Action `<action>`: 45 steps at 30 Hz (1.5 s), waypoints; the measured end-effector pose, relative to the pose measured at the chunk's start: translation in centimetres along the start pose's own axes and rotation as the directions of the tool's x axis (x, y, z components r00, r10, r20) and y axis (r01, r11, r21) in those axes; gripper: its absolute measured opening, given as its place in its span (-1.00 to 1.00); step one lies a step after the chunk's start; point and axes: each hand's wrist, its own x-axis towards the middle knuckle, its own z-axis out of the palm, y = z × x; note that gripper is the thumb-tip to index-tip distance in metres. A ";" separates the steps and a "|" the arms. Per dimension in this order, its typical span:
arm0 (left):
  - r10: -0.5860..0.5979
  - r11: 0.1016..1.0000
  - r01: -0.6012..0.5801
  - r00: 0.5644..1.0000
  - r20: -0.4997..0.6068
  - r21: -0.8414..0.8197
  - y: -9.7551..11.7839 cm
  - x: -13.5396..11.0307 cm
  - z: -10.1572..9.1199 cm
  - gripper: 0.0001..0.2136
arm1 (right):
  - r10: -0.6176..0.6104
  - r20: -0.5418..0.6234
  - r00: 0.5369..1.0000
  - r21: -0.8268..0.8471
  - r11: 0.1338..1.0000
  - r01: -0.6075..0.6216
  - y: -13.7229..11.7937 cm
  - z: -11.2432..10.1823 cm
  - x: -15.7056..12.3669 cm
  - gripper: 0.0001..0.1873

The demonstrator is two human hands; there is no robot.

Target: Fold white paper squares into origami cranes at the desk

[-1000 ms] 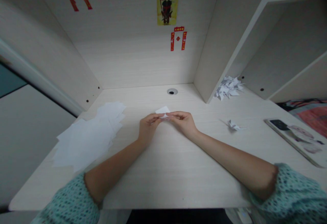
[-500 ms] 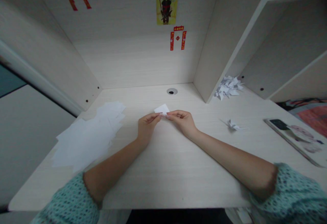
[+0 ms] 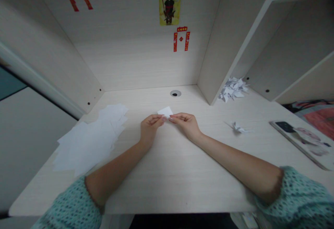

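Note:
Between my two hands, near the middle of the desk, is a small folded piece of white paper [image 3: 165,111]. My left hand [image 3: 151,127] pinches its near left edge between thumb and fingers. On the other side my right hand [image 3: 187,124] pinches the near right edge, its fingertips close to those of the left. The paper's far corner points away from me, and its near edge is partly hidden by my fingertips. To the right of my right hand lies a folded white paper crane [image 3: 238,128].
Loose sheets of white paper [image 3: 88,142] spread over the left of the desk [image 3: 167,187]. A heap of folded white papers [image 3: 233,89] sits behind the upright panel [image 3: 227,48]. A phone in a patterned case [image 3: 302,142] lies at the right. A cable hole [image 3: 175,93] is near the back wall.
Both hands stay in nearly the same place on the paper, with only a slight shift of the fingertips. Nothing else has visibly moved.

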 end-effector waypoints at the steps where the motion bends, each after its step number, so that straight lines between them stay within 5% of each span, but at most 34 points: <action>1: 0.000 1.000 0.000 1.000 -0.005 0.001 0.1 0.0 0.0 -0.73 | -0.002 0.001 1.000 0.001 1.000 0.002 0.0 0.0 0.0 -0.75; 24: -0.006 1.000 0.006 1.000 -0.021 -0.020 -0.3 0.0 0.2 -0.74 | 0.024 0.047 0.999 0.068 0.997 -0.027 -0.3 0.1 0.0 -0.76; 33: 0.031 0.999 -0.030 0.996 0.079 -0.016 -0.4 0.0 -0.1 -0.52 | 0.026 0.037 0.999 0.016 1.000 -0.027 -0.2 -0.1 0.0 -0.74; 45: -0.040 0.994 0.055 0.988 0.151 -0.094 -0.3 0.2 0.1 -0.57 | 0.001 0.016 1.000 0.038 0.999 -0.001 0.0 0.1 0.1 -0.71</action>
